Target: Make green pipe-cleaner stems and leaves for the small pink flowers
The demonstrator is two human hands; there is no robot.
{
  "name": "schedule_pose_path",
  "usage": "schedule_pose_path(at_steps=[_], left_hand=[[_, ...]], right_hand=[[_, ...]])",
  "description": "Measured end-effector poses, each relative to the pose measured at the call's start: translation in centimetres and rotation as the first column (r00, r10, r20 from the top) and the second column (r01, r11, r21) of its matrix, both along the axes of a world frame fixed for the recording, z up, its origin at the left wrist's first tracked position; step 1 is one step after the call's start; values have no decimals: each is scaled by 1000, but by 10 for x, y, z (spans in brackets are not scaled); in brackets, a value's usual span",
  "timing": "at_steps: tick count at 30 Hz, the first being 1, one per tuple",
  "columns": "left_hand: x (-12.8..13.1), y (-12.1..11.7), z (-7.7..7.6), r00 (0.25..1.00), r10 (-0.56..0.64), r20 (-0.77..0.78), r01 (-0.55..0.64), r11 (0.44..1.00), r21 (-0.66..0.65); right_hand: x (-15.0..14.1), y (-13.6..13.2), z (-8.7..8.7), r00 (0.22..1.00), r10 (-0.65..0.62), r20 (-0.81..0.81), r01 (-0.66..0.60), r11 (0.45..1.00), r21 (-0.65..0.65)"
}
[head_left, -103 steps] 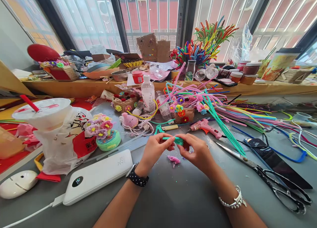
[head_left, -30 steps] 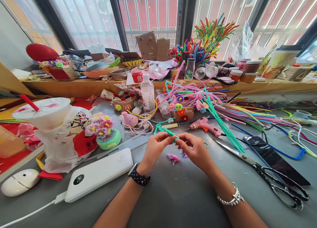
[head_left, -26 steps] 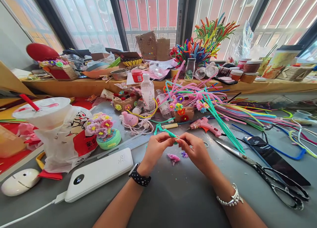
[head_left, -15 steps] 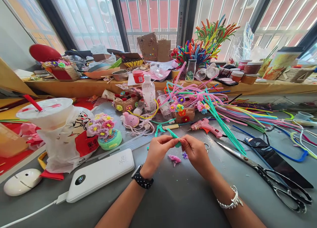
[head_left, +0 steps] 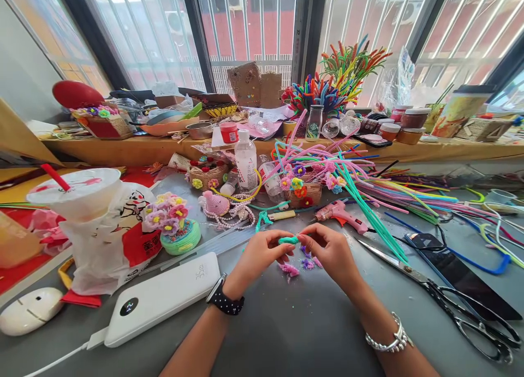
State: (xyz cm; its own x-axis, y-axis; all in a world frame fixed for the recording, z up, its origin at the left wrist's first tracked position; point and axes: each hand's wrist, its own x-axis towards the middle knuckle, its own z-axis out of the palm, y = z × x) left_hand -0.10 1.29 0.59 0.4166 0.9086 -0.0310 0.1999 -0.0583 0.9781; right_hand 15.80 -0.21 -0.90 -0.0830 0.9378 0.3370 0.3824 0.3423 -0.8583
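Note:
My left hand (head_left: 258, 255) and my right hand (head_left: 328, 250) meet just above the grey table (head_left: 295, 333), both pinching a short teal pipe cleaner (head_left: 288, 239) bent into a small curl between the fingertips. Under the hands lie small pink and purple pipe-cleaner pieces (head_left: 290, 269). A black watch sits on the left wrist, a silver bracelet on the right. A pink glue gun (head_left: 340, 214) lies just beyond the right hand.
Large scissors (head_left: 440, 292) and a dark phone (head_left: 458, 273) lie to the right. A white power bank (head_left: 159, 299), a mouse (head_left: 30, 310) and a bagged drink cup (head_left: 98, 213) stand to the left. Loose pipe cleaners (head_left: 388, 191), flower baskets and bottles crowd the back.
The teal pipe cleaner, which stuck out straight toward the back, is now curled tight between both hands' fingertips. The hands have come slightly nearer to me.

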Motion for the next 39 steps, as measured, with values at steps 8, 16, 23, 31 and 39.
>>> schedule_pose_path(at_steps=[8, 16, 23, 31, 39], left_hand=[[-2, 3, -1, 977, 153, 148, -153, 988, -11], [-1, 2, 1, 971, 194, 140, -201, 979, 34], [1, 2, 2, 930, 160, 330, -110, 980, -165], [-1, 1, 2, 781, 105, 616, 162, 918, -362], [-2, 2, -3, 747, 120, 654, 173, 915, -366]], right_hand=[[1, 1, 1, 998, 14, -53, -18, 997, -79], [0, 0, 2, 998, 14, 60, -13, 1000, -24], [0, 0, 1, 995, 45, -86, -53, 994, -97], [1, -1, 7, 951, 109, -290, -172, 964, -201], [1, -1, 8, 941, 115, -318, -183, 964, -194]])
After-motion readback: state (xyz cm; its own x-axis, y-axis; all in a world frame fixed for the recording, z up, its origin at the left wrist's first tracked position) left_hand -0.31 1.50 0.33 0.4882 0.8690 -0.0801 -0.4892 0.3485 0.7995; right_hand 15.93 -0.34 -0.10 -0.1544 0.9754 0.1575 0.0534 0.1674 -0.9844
